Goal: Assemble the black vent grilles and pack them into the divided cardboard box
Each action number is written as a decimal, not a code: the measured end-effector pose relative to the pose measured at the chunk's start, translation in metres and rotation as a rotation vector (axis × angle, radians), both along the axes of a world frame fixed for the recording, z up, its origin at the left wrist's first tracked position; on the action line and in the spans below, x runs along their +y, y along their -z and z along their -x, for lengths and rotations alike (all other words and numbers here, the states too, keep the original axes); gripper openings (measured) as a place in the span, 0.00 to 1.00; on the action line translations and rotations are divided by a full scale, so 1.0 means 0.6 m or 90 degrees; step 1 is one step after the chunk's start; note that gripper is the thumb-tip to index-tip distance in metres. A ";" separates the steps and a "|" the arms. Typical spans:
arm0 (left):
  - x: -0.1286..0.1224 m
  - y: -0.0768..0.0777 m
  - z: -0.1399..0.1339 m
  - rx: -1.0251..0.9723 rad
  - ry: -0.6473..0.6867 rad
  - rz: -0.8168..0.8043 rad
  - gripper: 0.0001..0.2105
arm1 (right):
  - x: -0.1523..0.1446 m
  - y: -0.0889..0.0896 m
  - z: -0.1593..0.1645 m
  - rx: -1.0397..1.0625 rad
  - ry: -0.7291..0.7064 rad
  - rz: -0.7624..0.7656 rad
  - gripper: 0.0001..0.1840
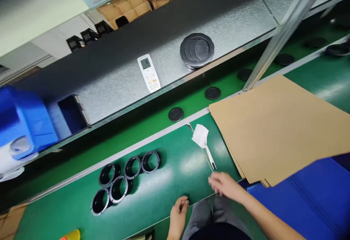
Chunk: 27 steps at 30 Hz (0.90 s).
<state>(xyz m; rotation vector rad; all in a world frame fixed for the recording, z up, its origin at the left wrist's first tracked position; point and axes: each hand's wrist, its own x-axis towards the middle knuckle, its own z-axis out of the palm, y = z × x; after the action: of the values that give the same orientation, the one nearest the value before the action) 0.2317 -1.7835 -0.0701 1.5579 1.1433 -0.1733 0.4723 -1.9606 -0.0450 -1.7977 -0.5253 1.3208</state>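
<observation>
My left hand [179, 214] is at the near edge of the green work surface [175, 174], its fingers curled in. Whatever it may hold is too small to make out. To its right my right hand [222, 184] is closed, with slightly blurred fingertips at the lower end of a thin rod-like line [207, 158]. Whether the fingers grip that line is unclear. Just beyond lie a white paper-like piece [200, 135] and a slim white-handled tool [210, 157] with a dark end. Several black rings [151, 162] stand on the surface to the left.
Brown cardboard sheets [281, 127] lie at right, above a blue bin [303, 200]. Black round discs [175, 114] sit spaced along a green strip behind a metal rail. The raised shelf holds a remote control [149, 73], stacked black vents [197, 50] and a blue container [30, 119].
</observation>
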 end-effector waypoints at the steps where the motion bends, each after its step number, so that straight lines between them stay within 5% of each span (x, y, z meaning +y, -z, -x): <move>1: 0.007 0.001 -0.016 -0.007 0.022 0.005 0.29 | 0.039 -0.018 -0.027 -0.149 0.047 0.052 0.16; 3: 0.022 0.005 -0.048 -0.021 0.062 0.020 0.29 | 0.112 -0.042 -0.078 -0.336 0.119 0.223 0.10; 7: 0.058 0.012 -0.109 -0.050 0.168 0.070 0.30 | 0.191 -0.048 -0.114 -0.338 0.194 0.332 0.11; 12: 0.100 0.028 -0.191 -0.068 0.248 0.074 0.32 | 0.165 -0.026 -0.089 -0.320 0.268 0.318 0.10; 15: 0.101 0.023 -0.227 -0.064 0.290 0.042 0.29 | 0.114 -0.042 -0.057 -0.335 0.304 0.236 0.08; 21: 0.014 -0.025 -0.269 -0.106 0.454 -0.034 0.22 | -0.096 -0.079 0.006 -0.394 0.575 0.174 0.06; 24: -0.081 -0.028 -0.276 -0.149 0.590 -0.019 0.20 | -0.281 -0.068 0.045 -0.344 0.769 0.281 0.10; 27: -0.190 -0.001 -0.275 -0.157 0.684 0.046 0.24 | -0.504 -0.045 0.103 -0.249 0.927 0.445 0.13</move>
<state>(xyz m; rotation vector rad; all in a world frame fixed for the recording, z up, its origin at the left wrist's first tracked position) 0.3970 -1.8974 -0.0695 1.9175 0.0176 -0.6955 0.4104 -2.2632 -0.0181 -2.1574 1.0651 0.0721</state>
